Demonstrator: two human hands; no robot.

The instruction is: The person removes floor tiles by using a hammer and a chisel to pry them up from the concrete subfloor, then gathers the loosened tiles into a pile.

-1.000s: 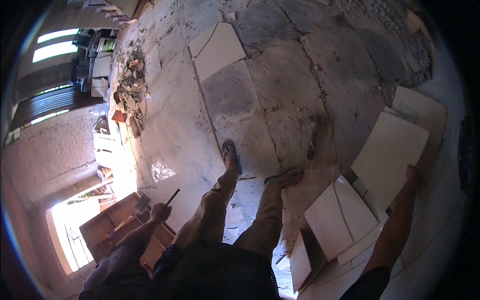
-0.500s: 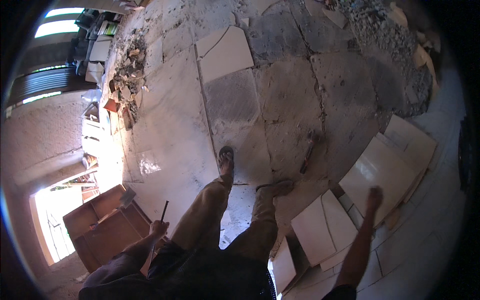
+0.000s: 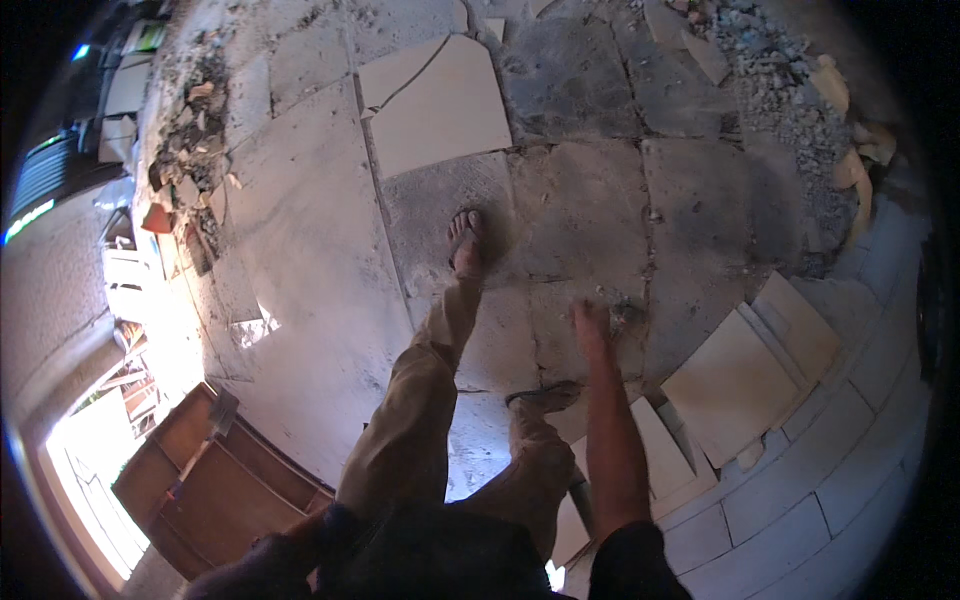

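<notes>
My right arm reaches down to the floor, and my right hand (image 3: 592, 325) is low over the slabs. Its fingers are blurred, so I cannot make out whether they are closed. Just to its right is the dark head of a hammer-like tool (image 3: 628, 316); the handle is hidden by my hand and forearm. My left arm (image 3: 300, 540) hangs by my left thigh, with the hand out of sight behind it. A small dark tip shows beside that leg. My left foot (image 3: 466, 238) stands on a grey slab.
A cracked pale tile (image 3: 440, 110) lies ahead on the floor. Stacked tiles (image 3: 735, 380) lean at the right near a pale block surface (image 3: 770, 530). Rubble (image 3: 775, 90) lies far right, broken pieces (image 3: 195, 180) at left. A brown wooden cabinet (image 3: 230, 490) stands at lower left.
My right hand has moved left from the tile stack down beside the hammer-like tool. My left foot has stepped forward. My left hand, which held a thin dark stick, has gone behind my leg.
</notes>
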